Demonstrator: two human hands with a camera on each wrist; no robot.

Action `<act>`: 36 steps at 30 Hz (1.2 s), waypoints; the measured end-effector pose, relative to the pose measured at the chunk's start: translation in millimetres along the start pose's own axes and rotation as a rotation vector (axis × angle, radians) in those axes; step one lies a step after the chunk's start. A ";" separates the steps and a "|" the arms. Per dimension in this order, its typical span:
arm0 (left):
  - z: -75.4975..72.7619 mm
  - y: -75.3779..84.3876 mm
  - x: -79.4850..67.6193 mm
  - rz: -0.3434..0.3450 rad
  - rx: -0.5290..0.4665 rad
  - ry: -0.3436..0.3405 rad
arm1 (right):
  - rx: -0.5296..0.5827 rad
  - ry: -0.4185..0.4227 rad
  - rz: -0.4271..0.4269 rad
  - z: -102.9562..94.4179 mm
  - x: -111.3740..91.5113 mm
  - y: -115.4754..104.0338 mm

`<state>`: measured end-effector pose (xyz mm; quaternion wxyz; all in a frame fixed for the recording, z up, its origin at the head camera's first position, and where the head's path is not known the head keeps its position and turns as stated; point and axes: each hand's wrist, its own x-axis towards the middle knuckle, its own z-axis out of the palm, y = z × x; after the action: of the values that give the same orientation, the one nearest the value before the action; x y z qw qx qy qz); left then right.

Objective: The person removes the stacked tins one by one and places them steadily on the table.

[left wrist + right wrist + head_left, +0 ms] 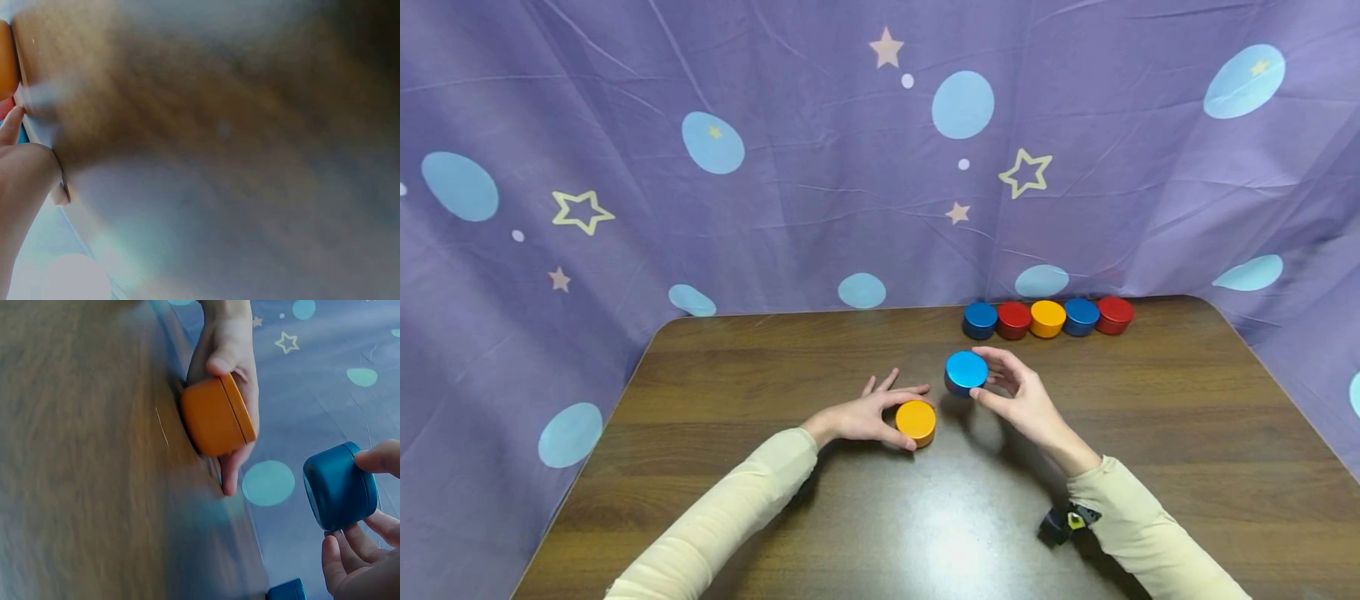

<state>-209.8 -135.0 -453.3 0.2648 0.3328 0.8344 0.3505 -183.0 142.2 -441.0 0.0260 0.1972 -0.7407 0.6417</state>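
Observation:
My left hand [867, 415] grips a round yellow-orange tin [915, 422] that stands on the table, thumb on its near side and a finger round the far side. In the right wrist view the same orange tin [215, 419] shows its lid seam. Up and to the right, my right hand [1021, 403] holds a round blue tin [966, 372] by its side between thumb and fingers. That blue tin [340, 487] is off the table, slightly tilted in the right wrist view. The left wrist view catches only edges of the left hand [25, 181] and orange tin [7, 62].
Along the table's back edge stands a row of several tins: a blue tin [980, 320], a red tin [1014, 320], a yellow tin [1047, 318], another blue tin [1081, 317] and another red tin [1115, 315]. Behind the wooden table [737, 358] hangs a purple patterned curtain [820, 167].

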 end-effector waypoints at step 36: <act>-0.1 -0.5 -1.7 -0.003 0.004 0.009 | -0.064 0.184 0.224 -52.5 15.8 37.5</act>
<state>-209.0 -136.6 -453.3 0.2610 0.3305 0.8369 0.3497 -221.0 192.2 -462.5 0.0284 0.0528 -0.7728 0.6319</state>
